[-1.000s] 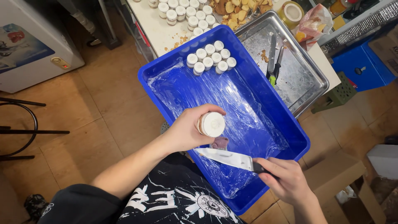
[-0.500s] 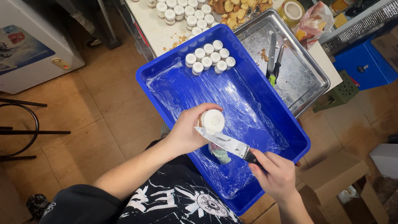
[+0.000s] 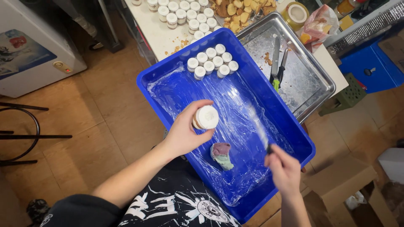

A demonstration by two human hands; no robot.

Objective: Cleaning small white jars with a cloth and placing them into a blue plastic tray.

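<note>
Fingers of our left hand [image 3: 185,134] wrap the small white-lidded jar [image 3: 206,117], holding it over the blue tray [image 3: 294,138]; our right hand [image 3: 285,168] clenches a blurred knife [image 3: 259,128], angled clear of the jar.

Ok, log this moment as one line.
left hand: holds white-lidded jar | right hand: holds knife, blurred | blue tray: plastic-lined, purple-green lump, jar cluster at far end
</note>
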